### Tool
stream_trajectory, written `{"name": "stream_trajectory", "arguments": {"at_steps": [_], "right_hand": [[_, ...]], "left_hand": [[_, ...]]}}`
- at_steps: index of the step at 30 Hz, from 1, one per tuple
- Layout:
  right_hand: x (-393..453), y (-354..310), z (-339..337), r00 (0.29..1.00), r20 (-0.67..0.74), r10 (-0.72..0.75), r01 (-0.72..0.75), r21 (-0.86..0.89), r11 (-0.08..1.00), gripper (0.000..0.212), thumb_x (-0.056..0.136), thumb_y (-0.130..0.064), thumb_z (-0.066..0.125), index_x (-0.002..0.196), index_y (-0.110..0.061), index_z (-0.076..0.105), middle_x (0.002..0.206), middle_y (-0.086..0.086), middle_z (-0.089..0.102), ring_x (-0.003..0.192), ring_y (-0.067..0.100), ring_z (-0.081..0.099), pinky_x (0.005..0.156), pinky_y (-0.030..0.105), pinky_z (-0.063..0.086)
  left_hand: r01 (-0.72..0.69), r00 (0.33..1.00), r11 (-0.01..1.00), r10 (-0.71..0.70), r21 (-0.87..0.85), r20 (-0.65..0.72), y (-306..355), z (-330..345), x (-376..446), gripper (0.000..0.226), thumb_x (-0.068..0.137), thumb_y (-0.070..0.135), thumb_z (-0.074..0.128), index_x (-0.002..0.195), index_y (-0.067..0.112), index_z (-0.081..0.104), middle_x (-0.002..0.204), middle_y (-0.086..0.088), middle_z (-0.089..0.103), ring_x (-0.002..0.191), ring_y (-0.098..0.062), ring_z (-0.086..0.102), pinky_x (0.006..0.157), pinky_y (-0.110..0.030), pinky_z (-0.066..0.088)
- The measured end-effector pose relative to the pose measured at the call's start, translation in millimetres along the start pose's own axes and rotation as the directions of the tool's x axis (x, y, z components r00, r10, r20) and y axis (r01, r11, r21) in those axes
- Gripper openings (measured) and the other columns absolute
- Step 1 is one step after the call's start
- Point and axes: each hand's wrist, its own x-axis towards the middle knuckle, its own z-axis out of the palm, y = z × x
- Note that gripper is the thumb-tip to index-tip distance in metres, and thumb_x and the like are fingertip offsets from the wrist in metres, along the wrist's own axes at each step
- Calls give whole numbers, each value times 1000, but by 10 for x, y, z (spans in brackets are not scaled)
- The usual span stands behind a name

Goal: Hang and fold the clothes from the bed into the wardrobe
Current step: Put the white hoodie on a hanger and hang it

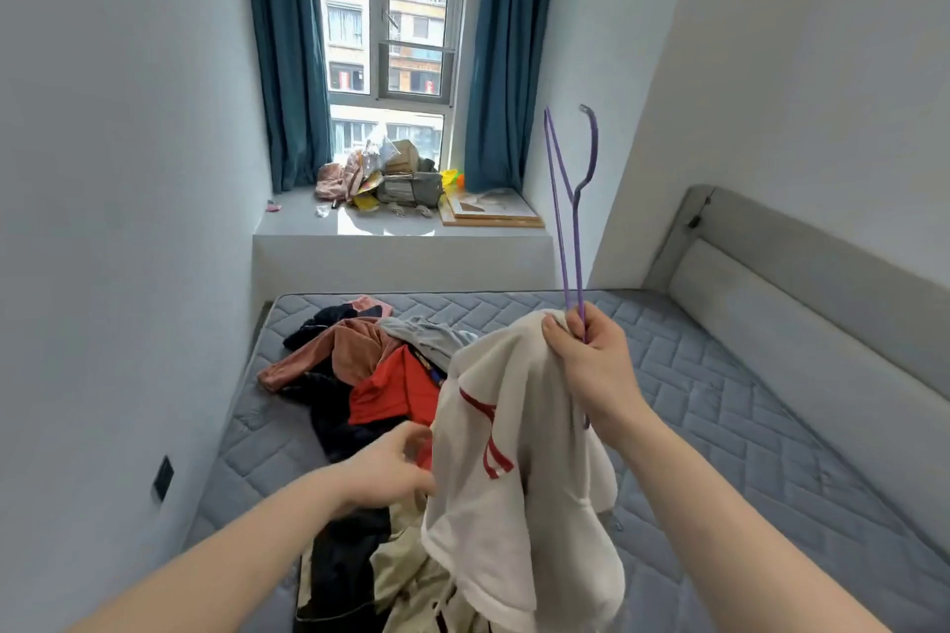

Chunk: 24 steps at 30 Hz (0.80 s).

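**Head view: hanger stands at 12 o'clock above the grip, shirt hangs at 6**

Head view. Right hand (591,365) is clenched around two things at once: the bottom end of a thin purple wire clothes hanger (571,221) and the top edge of a white cotton T-shirt with dark red printed stripes (514,468).

Key relation: the hanger's long axis runs nearly vertical. From the grip it rises toward 12 o'clock, hook uppermost, tilted slightly to 11. The shirt drops from the same grip toward 6–7 o'clock, bunched, its hem over the pile.

Left hand (396,470) sits at 8 o'clock from the right hand, beside the shirt's left edge. Fingers loosely curled and blurred; cannot tell whether it holds any cloth.

The heap of mixed clothes, pink, red, grey and black (360,365), lies on the grey quilted mattress (719,401), at 10 o'clock from the shirt.

Judgement: shirt not yet on the hanger. The left hand is nearer the fabric, so it would likely open the neck while the right turns the hanger down into it. Wardrobe not in view.
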Motion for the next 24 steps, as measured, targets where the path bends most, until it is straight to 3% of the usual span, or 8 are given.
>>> {"name": "stream_trajectory", "arguments": {"at_steps": [2,4,6,8,13,17,19,24], "right_hand": [[-30,-74,16,1000,-19,-3,3,-2,1000,49,98,-18,65,63,-32,34,73,-1,33,69,11,33,57,13,34],[-41,-151,-7,999,-45,-12,11,-21,1000,50,99,-19,66,63,-32,33,66,-8,32,63,8,32,54,12,33],[-59,-216,-50,998,-62,-27,24,-47,999,50,99,-19,65,64,-31,32,64,-12,31,60,6,30,53,13,32],[-84,-261,-99,996,-85,-38,32,-67,997,48,99,-17,65,68,-29,31,64,-13,30,59,6,28,52,14,31],[-144,-235,-275,992,-125,6,-21,-118,993,45,100,-13,62,71,-24,29,60,-17,28,55,4,26,51,14,30],[-178,-109,-409,993,-84,88,-102,-186,977,42,100,-15,63,74,-23,30,63,-14,31,60,6,29,61,26,29],[-173,-48,-436,993,-39,116,-121,-216,969,41,99,-15,63,76,-23,30,64,-14,31,60,7,28,63,30,27],[-114,120,-474,990,-6,140,-129,-427,895,38,96,-15,64,76,-21,32,63,-11,32,62,12,31,60,34,27]], "left_hand": [[215,975,963,-203,-163,90,-236,188,-9,82,75,47,81,146,26,46,136,5,54,121,-17,58,86,-31,55],[433,896,816,-343,-382,282,-375,349,-45,90,63,69,81,138,24,58,133,-6,62,118,-28,62,88,-39,54],[484,851,718,-254,-500,460,-453,504,-74,88,67,77,78,134,21,68,131,-12,69,120,-32,66,100,-43,54],[443,859,659,-120,-607,497,-429,618,-135,67,87,67,71,132,17,72,138,-14,66,130,-32,62,113,-44,46],[178,957,707,38,-685,288,-235,566,-245,36,93,15,74,126,1,71,129,-21,70,122,-34,67,107,-44,52],[-48,998,766,68,-641,7,-77,300,-429,29,71,15,84,97,4,78,106,-16,75,96,-30,70,84,-35,54],[-194,979,823,129,-534,-157,76,79,-535,18,78,5,78,94,11,83,105,-7,79,100,-28,73,83,-31,56],[-461,877,794,341,-396,-338,624,-347,-782,52,87,-17,60,117,21,78,119,7,77,120,-14,68,108,-41,51]]}}
